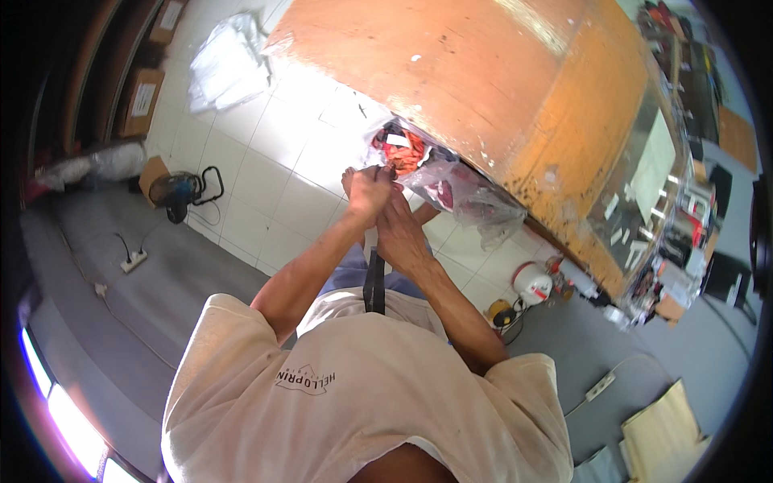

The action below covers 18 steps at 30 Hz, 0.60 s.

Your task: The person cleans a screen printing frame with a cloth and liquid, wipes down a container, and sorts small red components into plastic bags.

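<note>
While gripping plastic bag (451, 181), both hands, table edge (515, 173)

Beside the worn, glossy orange wooden table (483, 72), a thin crinkled clear plastic bag (475, 197) holds red cloth (411, 149) above smooth white floor tiles (266, 177).

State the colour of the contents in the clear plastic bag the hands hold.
Red and orange contents in the clear plastic bag, head view.
</note>
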### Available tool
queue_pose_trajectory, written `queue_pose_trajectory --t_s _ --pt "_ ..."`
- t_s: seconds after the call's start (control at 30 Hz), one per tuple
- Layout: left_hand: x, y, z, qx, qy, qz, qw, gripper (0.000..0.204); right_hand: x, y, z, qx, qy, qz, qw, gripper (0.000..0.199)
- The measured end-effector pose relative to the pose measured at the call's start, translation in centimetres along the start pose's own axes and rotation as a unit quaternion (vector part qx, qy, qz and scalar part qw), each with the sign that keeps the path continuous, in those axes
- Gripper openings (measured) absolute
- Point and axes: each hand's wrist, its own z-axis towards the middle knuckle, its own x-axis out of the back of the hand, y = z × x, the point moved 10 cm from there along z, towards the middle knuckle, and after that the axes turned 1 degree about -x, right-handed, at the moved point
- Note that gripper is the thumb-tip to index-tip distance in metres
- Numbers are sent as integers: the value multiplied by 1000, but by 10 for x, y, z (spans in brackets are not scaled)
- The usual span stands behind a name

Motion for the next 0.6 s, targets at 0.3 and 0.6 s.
queue_pose_trajectory --t_s 0.3,0.6 --pt "-29 -58 120 83 -60 -93 990 23 42 107 -97 -275 325 259 867 35" --pt "-23 -70 153 2 -82 32 996 51 79 224 -256 -437 466 259 724 34"
